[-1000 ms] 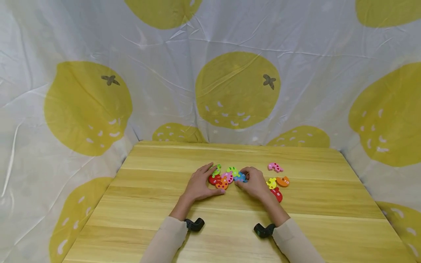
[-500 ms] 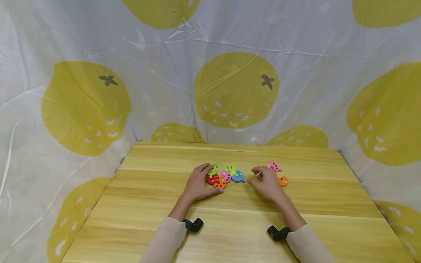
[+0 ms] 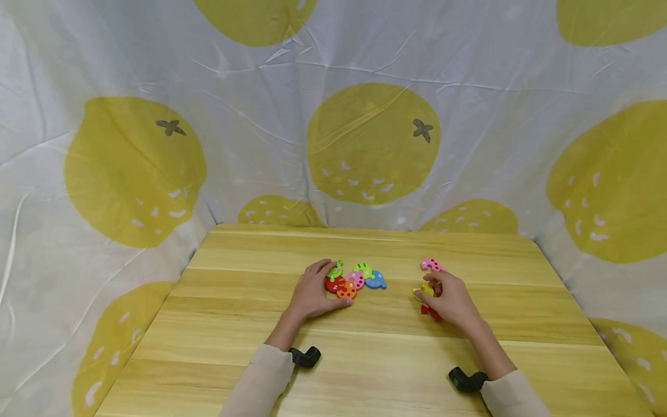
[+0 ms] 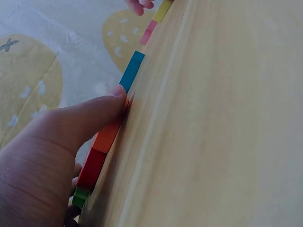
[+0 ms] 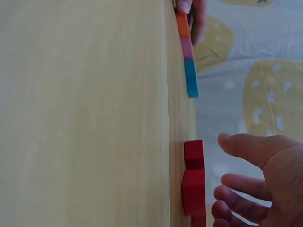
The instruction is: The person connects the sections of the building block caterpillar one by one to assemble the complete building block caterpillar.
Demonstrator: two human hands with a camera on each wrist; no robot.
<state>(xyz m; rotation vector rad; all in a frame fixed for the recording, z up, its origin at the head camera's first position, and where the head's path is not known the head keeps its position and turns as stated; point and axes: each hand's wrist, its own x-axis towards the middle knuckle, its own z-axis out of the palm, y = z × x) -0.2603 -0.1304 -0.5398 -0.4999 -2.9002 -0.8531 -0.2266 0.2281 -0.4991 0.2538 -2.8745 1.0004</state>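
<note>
A row of numbered puzzle pieces lies joined on the table, led by a green head piece point(image 3: 337, 268) with a face. Red point(image 3: 334, 284), orange point(image 3: 346, 291), pink point(image 3: 356, 280), lime green and blue point(image 3: 374, 280) pieces follow it. My left hand point(image 3: 311, 294) holds the head end, its thumb against the orange piece point(image 4: 108, 135) and its fingers round the far side. To the right, my right hand point(image 3: 454, 300) hovers over a yellow piece point(image 3: 428, 288), thumb and fingers spread apart. A loose red piece point(image 5: 194, 191) lies just below them.
Beyond the right hand lies a loose pink piece point(image 3: 429, 264). The wooden table point(image 3: 365, 370) ends at the back against a hanging cloth point(image 3: 271, 145) with yellow fruit prints. Black wrist cameras point(image 3: 466, 379) sit at both wrists.
My right hand has let go of the blue piece and moved right to the loose pieces, now covering the orange piece numbered 10. My left hand has stayed at the head end.
</note>
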